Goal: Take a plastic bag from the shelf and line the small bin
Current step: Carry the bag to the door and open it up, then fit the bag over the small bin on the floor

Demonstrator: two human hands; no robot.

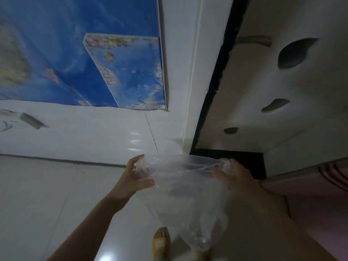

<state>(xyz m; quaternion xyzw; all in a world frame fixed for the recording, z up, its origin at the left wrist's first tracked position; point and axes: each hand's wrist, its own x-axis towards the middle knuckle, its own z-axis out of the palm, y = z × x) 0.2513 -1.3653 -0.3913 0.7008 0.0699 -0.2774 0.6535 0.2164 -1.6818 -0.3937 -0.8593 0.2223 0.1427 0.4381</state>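
Note:
A clear plastic bag hangs between both hands, its mouth stretched sideways and its body drooping toward the floor. My left hand grips the bag's left edge, fingers curled round the film. My right hand holds the right edge, with bunched plastic at the fingertips. Neither the shelf nor a small bin is in view.
A blue map hangs on the white tiled wall ahead. A pale cabinet with dark cut-out openings stands at the right, edged by a black frame. Something pink lies at the right edge. My foot in a yellow sandal stands on the glossy floor.

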